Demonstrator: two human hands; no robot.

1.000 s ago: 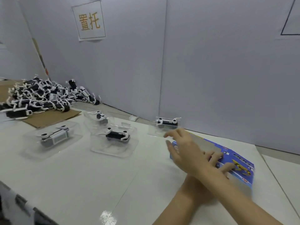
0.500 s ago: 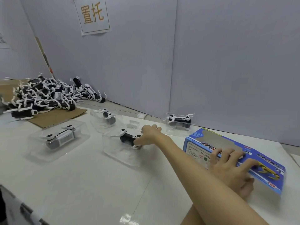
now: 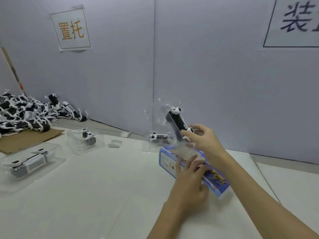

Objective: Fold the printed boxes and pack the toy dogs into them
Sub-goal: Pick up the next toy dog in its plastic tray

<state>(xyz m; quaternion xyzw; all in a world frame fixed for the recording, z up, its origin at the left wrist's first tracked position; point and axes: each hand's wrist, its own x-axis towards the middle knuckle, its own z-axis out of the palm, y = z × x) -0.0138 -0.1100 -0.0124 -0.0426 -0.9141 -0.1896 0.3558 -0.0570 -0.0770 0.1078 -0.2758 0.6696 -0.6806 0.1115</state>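
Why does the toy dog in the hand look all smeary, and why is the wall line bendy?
Head view: the right hand holds a toy dog in its clear tray, smeared by motion blur, its plastic glinting; the left hand on the blue box looks soft too; the wide-angle lens curves the table edges.

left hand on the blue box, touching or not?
Touching. The head view shows the left hand lying on the blue box, its fingers spread flat over the box's top face near the open end, with no gap visible between them.
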